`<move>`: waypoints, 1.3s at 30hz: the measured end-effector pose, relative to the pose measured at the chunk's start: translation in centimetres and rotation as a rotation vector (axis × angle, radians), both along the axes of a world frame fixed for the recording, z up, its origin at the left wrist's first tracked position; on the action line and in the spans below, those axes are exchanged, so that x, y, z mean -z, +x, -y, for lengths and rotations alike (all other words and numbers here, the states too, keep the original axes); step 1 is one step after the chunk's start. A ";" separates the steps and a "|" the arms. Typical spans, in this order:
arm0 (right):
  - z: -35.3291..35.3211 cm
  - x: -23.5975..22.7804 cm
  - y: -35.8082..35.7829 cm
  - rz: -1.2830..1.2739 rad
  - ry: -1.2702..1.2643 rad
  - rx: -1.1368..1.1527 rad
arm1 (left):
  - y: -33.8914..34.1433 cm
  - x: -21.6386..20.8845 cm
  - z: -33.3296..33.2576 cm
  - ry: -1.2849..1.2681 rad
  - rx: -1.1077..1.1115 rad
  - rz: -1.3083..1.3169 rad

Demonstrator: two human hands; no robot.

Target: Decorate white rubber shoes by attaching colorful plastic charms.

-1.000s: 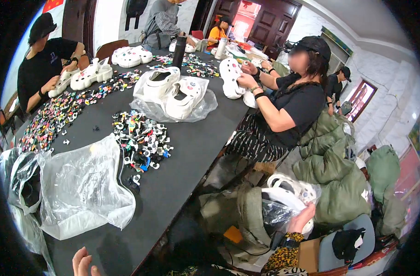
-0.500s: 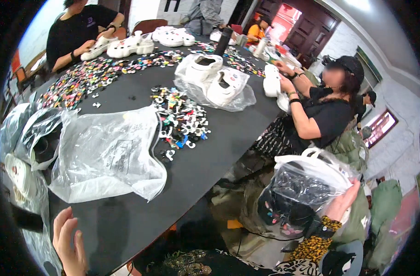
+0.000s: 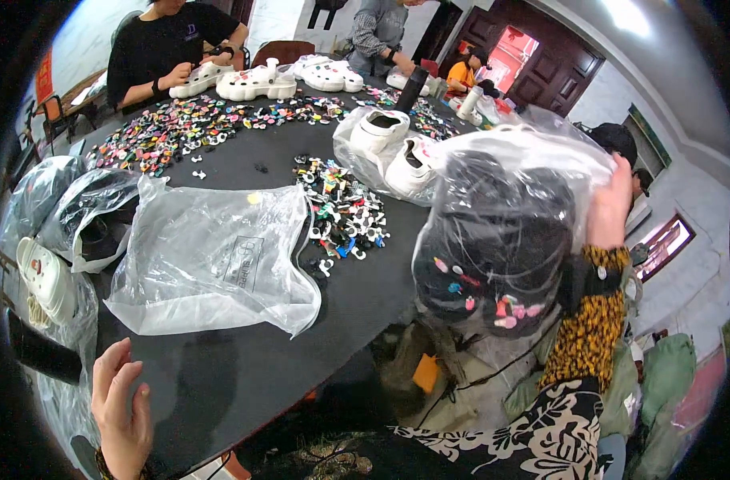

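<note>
In my raised right hand (image 3: 611, 206) is the gathered white top of a clear plastic bag (image 3: 533, 152), which hangs over the table's right edge. Through the film show black clogs (image 3: 493, 264) with pink, blue and red charms on them. My left hand (image 3: 123, 412) is at the lower left, fingers apart and holding nothing, near the table's front edge. Beyond it a flat, frosted zip bag (image 3: 205, 256) lies on the dark table (image 3: 245, 376). Right of that bag is a pile of loose shoe charms (image 3: 345, 212).
White clogs in a plastic bag (image 3: 373, 160) stand at mid-table. A wide spread of charms (image 3: 173, 132) covers the far side. Bagged shoes (image 3: 101, 224), a white clog (image 3: 45, 276) and a black phone-like slab (image 3: 43, 348) line the left edge. Other people work around the table.
My right hand has lifted the bagged black clogs up and toward the table, and they now hide most of the person at right. My left hand has barely moved.
</note>
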State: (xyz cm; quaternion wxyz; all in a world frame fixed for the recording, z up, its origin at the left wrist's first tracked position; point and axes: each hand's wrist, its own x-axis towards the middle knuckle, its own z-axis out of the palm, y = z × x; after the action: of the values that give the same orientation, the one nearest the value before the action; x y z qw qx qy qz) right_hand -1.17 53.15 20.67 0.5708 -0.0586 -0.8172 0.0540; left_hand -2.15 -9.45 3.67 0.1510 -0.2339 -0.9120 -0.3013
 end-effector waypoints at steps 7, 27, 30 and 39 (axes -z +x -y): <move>-0.9 -3.8 -14.4 -0.117 -0.970 -0.653 | 0.7 0.2 0.9 -0.002 -0.036 -0.026; 8.4 1.0 -30.1 0.378 -0.499 -0.640 | -2.6 -2.7 -2.9 -0.157 0.187 -0.112; 9.2 2.1 -28.6 0.501 -0.232 -0.342 | -3.1 -3.9 -4.7 -0.146 0.282 -0.151; 18.5 11.1 -16.1 0.587 0.682 -0.746 | -6.8 -6.7 -10.1 -0.116 0.396 -0.275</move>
State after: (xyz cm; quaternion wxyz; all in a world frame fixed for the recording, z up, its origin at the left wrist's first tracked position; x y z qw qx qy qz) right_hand -17.30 34.60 9.54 0.2494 0.4074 -0.8779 -0.0332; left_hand -8.95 0.67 10.37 0.1979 -0.4550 -0.8351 -0.2375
